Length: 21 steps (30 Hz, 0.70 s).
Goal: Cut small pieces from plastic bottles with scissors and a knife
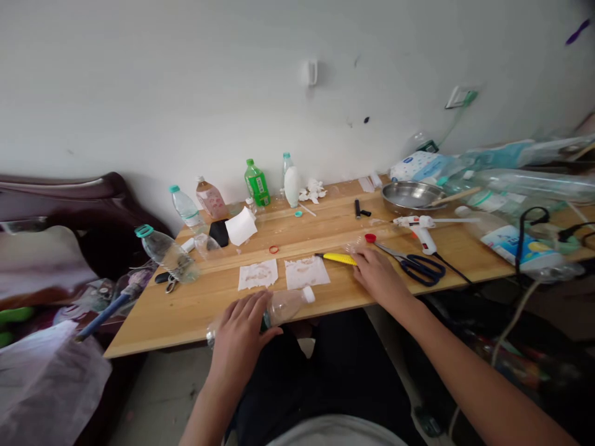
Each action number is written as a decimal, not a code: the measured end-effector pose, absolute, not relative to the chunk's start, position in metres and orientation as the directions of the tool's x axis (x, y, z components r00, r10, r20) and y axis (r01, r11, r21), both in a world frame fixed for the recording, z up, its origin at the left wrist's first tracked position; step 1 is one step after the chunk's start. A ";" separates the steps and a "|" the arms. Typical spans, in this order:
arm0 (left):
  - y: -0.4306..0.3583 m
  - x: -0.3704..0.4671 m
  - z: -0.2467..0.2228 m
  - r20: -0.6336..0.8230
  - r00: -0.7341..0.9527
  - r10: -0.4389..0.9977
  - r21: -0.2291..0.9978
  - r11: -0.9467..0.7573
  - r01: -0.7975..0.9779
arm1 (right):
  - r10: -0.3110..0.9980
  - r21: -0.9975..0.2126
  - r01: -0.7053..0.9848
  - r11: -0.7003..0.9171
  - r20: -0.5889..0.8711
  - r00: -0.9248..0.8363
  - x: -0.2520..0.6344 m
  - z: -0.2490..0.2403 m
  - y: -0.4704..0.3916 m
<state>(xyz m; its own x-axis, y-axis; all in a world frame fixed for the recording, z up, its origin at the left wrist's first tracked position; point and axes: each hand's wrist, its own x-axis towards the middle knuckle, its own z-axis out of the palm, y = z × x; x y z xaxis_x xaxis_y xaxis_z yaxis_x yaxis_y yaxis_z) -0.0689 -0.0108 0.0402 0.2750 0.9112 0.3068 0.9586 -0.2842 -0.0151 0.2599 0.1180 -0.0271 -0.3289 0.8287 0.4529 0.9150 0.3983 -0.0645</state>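
Observation:
My left hand [243, 323] is wrapped over a clear plastic bottle [286, 305] with a white cap, which lies on its side along the table's front edge. The cap end points right, and the hand hides the bottle's middle. My right hand [374, 271] has its fingers closed at the rear end of a yellow utility knife [339, 257], whose dark tip points left. Two pieces of stained white tissue [307, 273] lie flat between the hands. Just right of my right hand are scissors [421, 266] with dark blue handles and a red cap [370, 238].
Several bottles, one of them green [257, 183], stand along the table's back and left. A glue gun [421, 230], a steel bowl [411, 196] and a heap of plastic bottles [525, 186] occupy the right. The wooden table [153, 319] ends just before my lap.

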 end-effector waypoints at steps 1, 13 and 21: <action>-0.011 -0.067 0.039 0.312 0.273 0.910 -0.014 -0.283 0.959 | 0.822 -0.060 0.912 0.405 0.461 -0.334 0.262 -0.026 0.117; -0.003 -0.062 0.032 0.316 0.197 0.928 -0.062 -0.187 0.980 | 0.747 -0.132 0.894 0.428 0.607 -0.269 0.263 -0.060 0.113; -0.003 -0.064 0.026 0.354 0.207 0.912 -0.053 -0.201 0.978 | 0.724 -0.277 0.920 0.276 0.690 -0.009 0.263 -0.066 0.114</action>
